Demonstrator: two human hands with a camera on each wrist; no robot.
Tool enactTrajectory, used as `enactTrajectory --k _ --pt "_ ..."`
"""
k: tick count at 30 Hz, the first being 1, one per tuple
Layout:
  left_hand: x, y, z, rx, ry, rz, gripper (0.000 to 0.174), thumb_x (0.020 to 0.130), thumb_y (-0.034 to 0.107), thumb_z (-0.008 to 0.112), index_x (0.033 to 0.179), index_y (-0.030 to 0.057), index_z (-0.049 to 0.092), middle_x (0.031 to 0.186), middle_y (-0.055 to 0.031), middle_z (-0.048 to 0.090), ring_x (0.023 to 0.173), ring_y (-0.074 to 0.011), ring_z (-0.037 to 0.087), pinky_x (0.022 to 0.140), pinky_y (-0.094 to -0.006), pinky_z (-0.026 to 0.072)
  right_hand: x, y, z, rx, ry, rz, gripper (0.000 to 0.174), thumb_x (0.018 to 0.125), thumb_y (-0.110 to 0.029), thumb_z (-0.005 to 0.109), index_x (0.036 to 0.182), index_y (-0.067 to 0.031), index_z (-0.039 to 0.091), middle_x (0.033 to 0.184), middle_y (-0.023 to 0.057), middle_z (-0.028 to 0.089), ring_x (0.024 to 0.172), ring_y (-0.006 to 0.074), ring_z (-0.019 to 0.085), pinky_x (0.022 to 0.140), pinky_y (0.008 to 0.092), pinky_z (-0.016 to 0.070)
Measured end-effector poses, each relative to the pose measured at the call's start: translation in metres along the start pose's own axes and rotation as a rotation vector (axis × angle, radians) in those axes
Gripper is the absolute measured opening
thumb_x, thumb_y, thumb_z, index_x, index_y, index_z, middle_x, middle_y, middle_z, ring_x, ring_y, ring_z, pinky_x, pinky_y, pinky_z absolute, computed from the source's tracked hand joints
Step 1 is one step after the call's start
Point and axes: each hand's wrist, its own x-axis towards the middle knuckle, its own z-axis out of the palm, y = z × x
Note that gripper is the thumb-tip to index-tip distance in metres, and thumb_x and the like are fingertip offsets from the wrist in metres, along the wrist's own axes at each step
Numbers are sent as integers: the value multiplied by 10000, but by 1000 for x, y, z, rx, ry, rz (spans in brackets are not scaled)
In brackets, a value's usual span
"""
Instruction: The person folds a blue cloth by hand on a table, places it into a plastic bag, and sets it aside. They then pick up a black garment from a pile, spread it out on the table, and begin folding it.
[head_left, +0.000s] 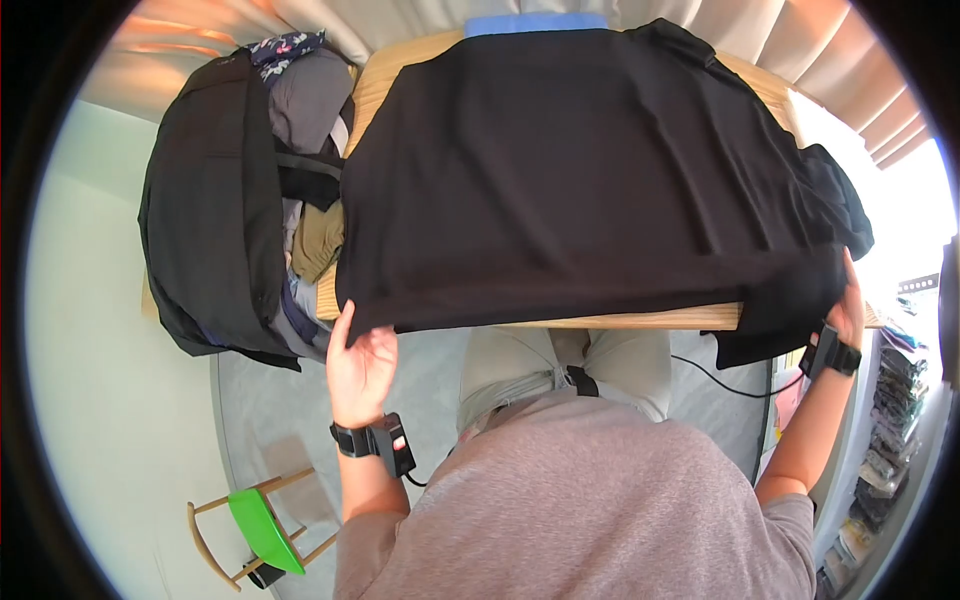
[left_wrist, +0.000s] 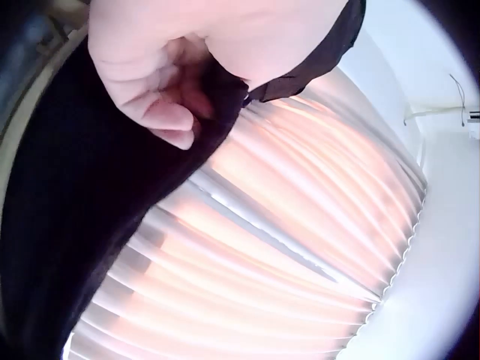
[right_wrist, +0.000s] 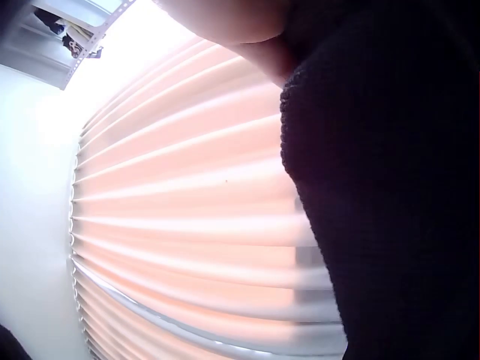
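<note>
A large black garment [head_left: 560, 180] lies spread over the wooden table, its near edge along the front. At its near left corner the left hand [head_left: 363, 365] pinches the cloth; in the left wrist view that hand [left_wrist: 180, 67] has curled fingers against the black fabric [left_wrist: 82, 180]. The right hand [head_left: 849, 305] grips the garment's near right part, where a flap hangs below the table edge. In the right wrist view only part of the right hand [right_wrist: 232, 19] shows beside the dark cloth [right_wrist: 390, 180], its fingertips hidden.
A black bag [head_left: 205, 190] with clothes in it stands at the table's left. A blue item [head_left: 535, 23] lies at the back edge by the curtains. A green chair [head_left: 265, 530] is on the floor at lower left; shelves [head_left: 880, 450] with packed items are at right.
</note>
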Motion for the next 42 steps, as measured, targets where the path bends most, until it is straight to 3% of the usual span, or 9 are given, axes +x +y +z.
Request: enactTrajectory --k 4,10,16,20,22,28,32,38,42 --pt "48 2 14 -119 106 -11 202 888 171 569 914 -22 518 787 -82 550 699 -164 507 608 -246 462 44 6 10 -64 17 51 311 905 -253 545 991 35 623 977 152 658 904 261 642 867 358 507" --pt "81 6 -7 -19 133 31 302 932 190 459 1123 -44 471 1111 -138 559 1047 -248 546 793 -351 457 77 31 -5 -182 27 12 339 901 -232 549 1088 50 560 1031 130 638 959 230 615 890 342 485" --pt "75 -1 -1 20 50 40 413 936 224 441 1231 -62 404 1337 -183 426 1263 -298 388 902 -368 437 -13 43 23 -929 404 -531 317 897 -229 555 1134 -17 551 1013 39 594 926 114 533 843 256 404" --pt "76 1 -10 48 1 46 428 946 190 410 1297 -51 360 1373 -155 397 1307 -261 335 930 -369 431 -63 63 -40 -980 802 -513 296 893 -319 558 874 -26 599 753 -3 571 698 102 526 661 254 422" --pt "78 2 -12 53 -11 54 428 947 179 404 1304 -51 352 1382 -147 388 1308 -256 334 930 -366 434 -73 86 -53 -1023 892 -348 352 896 -366 540 949 -21 586 841 22 593 789 117 548 732 264 425" --pt "76 2 -5 96 -13 56 456 950 155 389 1341 -55 282 1414 -151 335 1325 -246 307 942 -348 428 -69 151 -48 -761 163 -264 461 875 -244 573 1241 11 458 1198 62 531 1123 157 474 956 300 344" --pt "75 -1 -4 101 13 85 461 953 147 374 1350 -55 257 1418 -156 324 1330 -246 298 946 -345 426 -81 113 11 -1033 -33 132 211 842 -59 592 1035 24 614 959 3 627 891 84 555 826 253 438" --pt "76 0 -6 125 6 89 455 954 145 360 1347 -58 254 1411 -166 331 1324 -258 307 953 -348 425 -36 35 110 -948 -295 -411 258 901 -199 557 1057 5 578 971 -4 594 911 87 528 820 258 434" --pt "76 -1 -5 130 6 92 457 954 144 353 1347 -63 247 1406 -170 335 1321 -258 312 962 -346 424 44 15 127 -452 -143 -515 379 940 -243 508 1263 -50 465 1054 25 607 941 63 556 858 237 431"
